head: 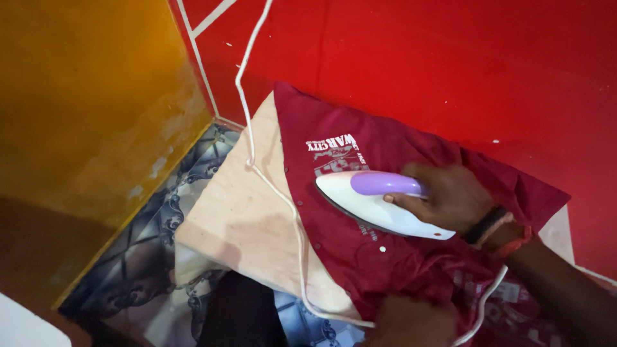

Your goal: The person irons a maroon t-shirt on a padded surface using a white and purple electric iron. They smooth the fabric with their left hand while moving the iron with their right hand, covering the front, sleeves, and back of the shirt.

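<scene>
A bright red wall (pixel 450 58) with thin white lines is seen behind everything, and a mustard-yellow panel (pixel 83 103) is set off to the side of it. Below that, a pale beige padded cloth (pixel 244 212) is spread over a blue-grey patterned sheet (pixel 160 244), so that's the ironing surface. The dark red button-up shirt with white print (pixel 360 257) is laid across the beige cloth, with its collar end pushed up against the red wall. A white electric iron with a lilac handle (pixel 373 202) is rested flat on the shirt, just under the printed patch, tip aimed away from the wrist. The right hand (pixel 450 196) is wrapped around the lilac handle, fingers closed tight on it; dark and red bands are worn at the wrist. The left hand (pixel 411 321) is pressed down on the shirt's near edge, below the iron, but its fingers are cropped, so their state can't be told. A white cord (pixel 273 183) is trailed from the wall across the beige cloth, beside the shirt's button edge.
</scene>
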